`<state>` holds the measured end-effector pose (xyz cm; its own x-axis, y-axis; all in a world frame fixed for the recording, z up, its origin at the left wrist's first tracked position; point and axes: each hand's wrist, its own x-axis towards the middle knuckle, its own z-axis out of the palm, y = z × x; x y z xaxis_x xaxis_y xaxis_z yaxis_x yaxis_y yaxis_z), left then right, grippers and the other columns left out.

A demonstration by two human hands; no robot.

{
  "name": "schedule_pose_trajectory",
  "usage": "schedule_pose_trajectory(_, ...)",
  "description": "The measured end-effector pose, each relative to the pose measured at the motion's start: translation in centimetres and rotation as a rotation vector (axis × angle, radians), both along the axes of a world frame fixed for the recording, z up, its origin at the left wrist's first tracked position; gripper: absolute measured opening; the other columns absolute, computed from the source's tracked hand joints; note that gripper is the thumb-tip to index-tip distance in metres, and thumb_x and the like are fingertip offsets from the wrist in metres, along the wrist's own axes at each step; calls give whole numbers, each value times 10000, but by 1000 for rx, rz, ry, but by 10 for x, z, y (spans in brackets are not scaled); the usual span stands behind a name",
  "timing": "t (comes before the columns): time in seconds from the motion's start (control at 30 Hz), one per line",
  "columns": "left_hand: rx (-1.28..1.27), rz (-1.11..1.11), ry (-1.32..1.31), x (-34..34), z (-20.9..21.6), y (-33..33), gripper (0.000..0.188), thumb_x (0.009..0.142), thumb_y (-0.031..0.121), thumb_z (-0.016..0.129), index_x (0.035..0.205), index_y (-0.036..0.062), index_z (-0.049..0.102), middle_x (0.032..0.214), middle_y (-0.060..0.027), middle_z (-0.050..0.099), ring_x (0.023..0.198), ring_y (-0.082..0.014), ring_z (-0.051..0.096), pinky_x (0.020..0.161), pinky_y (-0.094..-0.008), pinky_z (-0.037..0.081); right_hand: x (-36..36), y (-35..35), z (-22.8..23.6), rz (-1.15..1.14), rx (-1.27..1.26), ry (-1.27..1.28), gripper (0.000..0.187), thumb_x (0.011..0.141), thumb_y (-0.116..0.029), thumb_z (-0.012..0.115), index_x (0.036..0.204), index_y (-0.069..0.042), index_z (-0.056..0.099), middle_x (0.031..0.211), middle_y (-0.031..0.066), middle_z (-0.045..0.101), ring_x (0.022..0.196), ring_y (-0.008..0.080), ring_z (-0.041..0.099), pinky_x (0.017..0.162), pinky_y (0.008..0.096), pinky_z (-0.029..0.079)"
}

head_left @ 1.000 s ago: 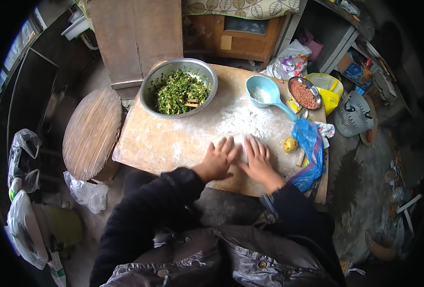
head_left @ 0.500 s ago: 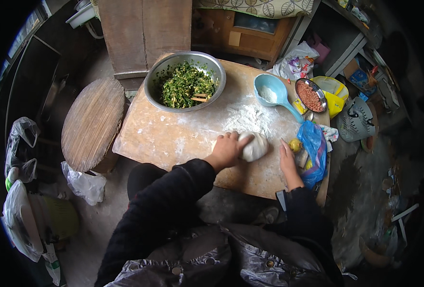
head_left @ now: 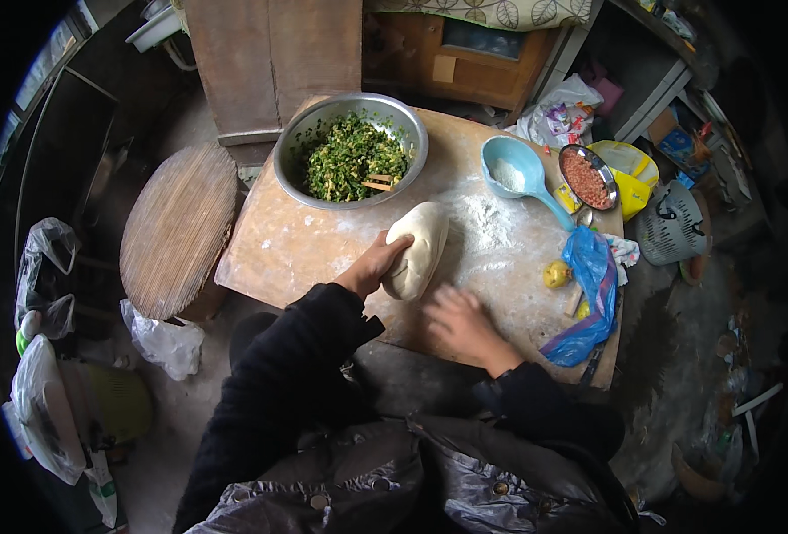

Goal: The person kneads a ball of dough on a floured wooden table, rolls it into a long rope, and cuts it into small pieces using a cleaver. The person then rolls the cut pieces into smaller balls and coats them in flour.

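Observation:
A big oval lump of white dough (head_left: 419,253) is tilted up over the middle of the floured wooden board (head_left: 287,262). My left hand (head_left: 379,265) grips it from the left, thumb on its near face; the other fingers are hidden behind it. Just right of the dough, my right hand (head_left: 463,322) is over the board near its front edge, palm down and fingers spread, somewhat blurred by motion. Whether it touches the board I cannot tell. Loose white flour (head_left: 487,222) lies beyond the hands.
At the back stands a steel bowl (head_left: 280,169) of chopped greens with chopsticks. Along the right are a blue scoop (head_left: 549,201) of flour, a plate of minced meat (head_left: 587,176), a yellow-green fruit (head_left: 556,274) and a blue plastic bag (head_left: 594,285). A round slatted lid (head_left: 178,230) lies left.
The dough has moved left and been tipped up in my left hand. My right hand has swung left from beside the blue bag to the board's middle.

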<state>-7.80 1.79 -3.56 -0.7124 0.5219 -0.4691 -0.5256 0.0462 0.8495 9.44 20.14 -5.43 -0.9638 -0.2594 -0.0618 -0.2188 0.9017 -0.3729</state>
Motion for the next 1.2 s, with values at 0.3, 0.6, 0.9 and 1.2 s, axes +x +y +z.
schedule_pose_trajectory(0.3,-357,-107,543,13,-16,30,776,853,489,694,1352,-8,370,1176,-286,609,1103,-386,604,938,-421,481,-44,28,-4,-336,156,-158,503,943,-340,550,1346,-41,517,1580,151,270,1473,325,206,1162,528,197)
schedule_pose_trajectory(0.6,-691,-346,1024,66,24,41,962,823,504,714,1536,97,212,1373,-379,421,1207,-535,499,906,-551,500,39,29,4,-377,66,-46,362,904,-272,589,1219,-97,624,1438,137,476,1372,341,370,1122,523,260)
schedule_pose_trajectory(0.9,-662,-876,1987,121,6,56,649,852,358,597,1472,260,435,1614,37,193,1503,-313,117,1102,-681,268,47,87,-6,-743,-250,349,336,891,-119,589,1217,-37,602,1267,220,584,1190,396,532,1028,449,412)
schedule_pose_trajectory(1.2,-539,-119,946,27,39,37,479,864,334,691,1216,45,540,1173,-242,575,1066,-410,588,878,-451,505,50,87,-8,-720,-290,307,331,897,-154,609,1206,-35,602,1255,202,594,1168,392,545,1016,443,419)
